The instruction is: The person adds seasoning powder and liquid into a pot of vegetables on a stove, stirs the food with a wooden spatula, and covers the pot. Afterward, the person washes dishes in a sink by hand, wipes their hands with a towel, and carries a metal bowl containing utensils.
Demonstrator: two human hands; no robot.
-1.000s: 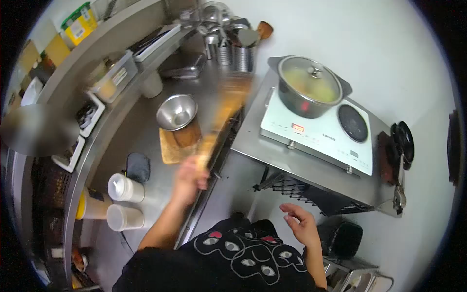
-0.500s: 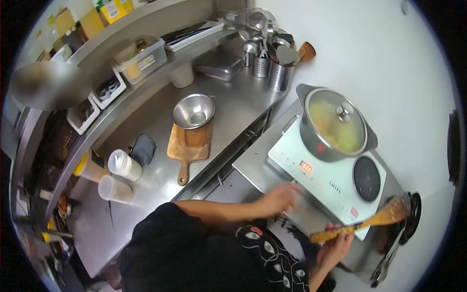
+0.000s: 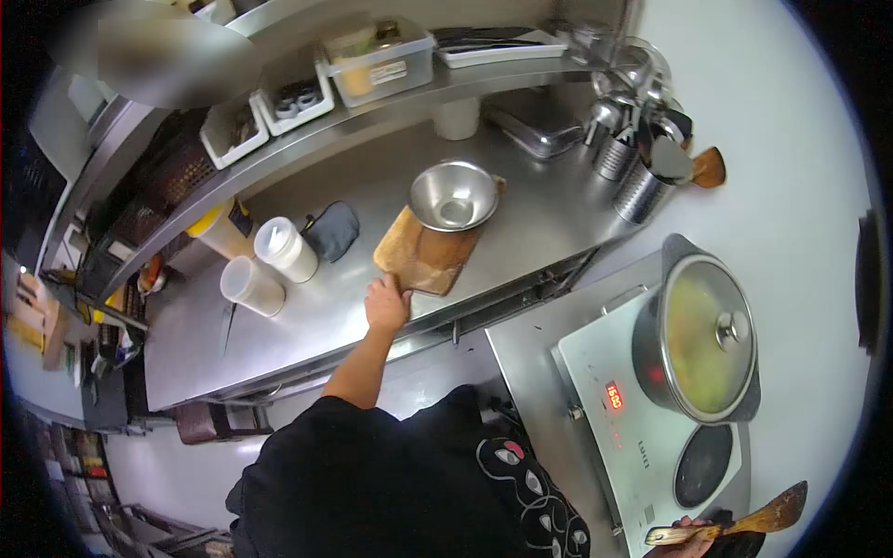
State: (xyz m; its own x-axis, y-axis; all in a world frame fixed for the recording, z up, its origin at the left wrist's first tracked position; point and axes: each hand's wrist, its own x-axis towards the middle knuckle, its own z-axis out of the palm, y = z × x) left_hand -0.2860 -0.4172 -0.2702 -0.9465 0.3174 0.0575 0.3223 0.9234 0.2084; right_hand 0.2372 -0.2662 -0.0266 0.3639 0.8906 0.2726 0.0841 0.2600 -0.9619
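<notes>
**While your left hand grips the wooden board, your right holds the spatula**

As you reach out over the steel counter (image 3: 321, 339), your left hand (image 3: 386, 302) closes on the near end of the wooden board (image 3: 430, 256), fingers and thumb wrapped over it so that they hide the part beneath. The board lies flat on the counter, close to its front edge, and a metal bowl (image 3: 454, 206) stands upright on its far part.

Your right hand (image 3: 688, 549), partly cut off at the bottom of the view, has its fingers wrapped around the handle of the wooden spatula (image 3: 774, 513), whose blade points away to the right. Near it is the white cooktop (image 3: 637, 484), carrying a dark pot (image 3: 649, 349) under a glass lid (image 3: 702, 325); the red display reads 1600.

To the left of the board, you have a dark grey pouch (image 3: 335, 231) and two pale containers (image 3: 286, 251), all resting on the counter.
</notes>
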